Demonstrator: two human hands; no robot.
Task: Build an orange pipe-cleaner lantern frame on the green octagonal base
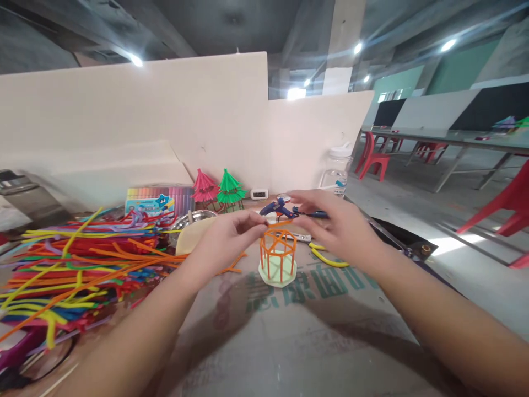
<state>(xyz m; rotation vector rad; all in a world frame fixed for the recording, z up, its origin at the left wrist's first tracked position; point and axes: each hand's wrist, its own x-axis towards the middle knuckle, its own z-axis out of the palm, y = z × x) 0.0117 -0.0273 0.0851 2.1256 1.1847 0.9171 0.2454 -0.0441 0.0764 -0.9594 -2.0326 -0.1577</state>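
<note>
My left hand point(229, 237) is closed in a pinch on a short orange pipe cleaner point(280, 224), held level. At its other end is my right hand point(341, 223), index finger and thumb apart; whether the thumb touches the strip is hard to tell. Just below both hands stands a small orange pipe-cleaner frame point(281, 256), with several upright posts and crossing strips on top. It rests on a pale green many-sided base point(273, 280). Behind the fingers lies a blue glue gun point(275, 207), partly hidden, and a dark blue-handled tool point(312, 213).
Loose colourful pipe cleaners point(82, 264) heap up on the left, beside a metal bowl point(188, 220). Pink point(204, 187) and green point(230, 188) craft trees stand behind, near a small white clock point(259, 194). Yellow strips point(330, 259) lie right; a clear bottle point(336, 171) stands behind.
</note>
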